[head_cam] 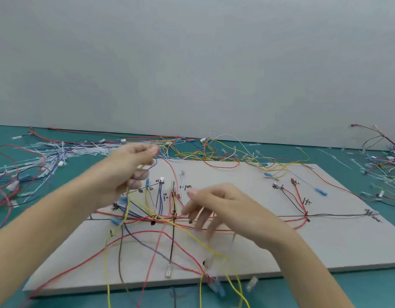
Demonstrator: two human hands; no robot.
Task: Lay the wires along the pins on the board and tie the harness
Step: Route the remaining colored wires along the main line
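A grey harness board [281,247] lies flat on the green table, marked with black lines and handwritten labels. Red, yellow, purple, black and white wires [161,218] cross its left half, some ending in blue and clear terminals. My left hand [129,167] is raised above the board's far left, with fingers pinched on a purple wire [145,172] that hangs down to the board. My right hand [218,207] hovers over the board's middle, fingers spread and pointing down toward the red wires, holding nothing. It is blurred by motion.
Loose wire bundles and white cable ties [49,156] lie heaped at the far left. Yellow and red wires [232,154] tangle along the grey wall at the back. Another wire pile [385,161] sits at the far right. Wire ends overhang the board's near edge [214,285].
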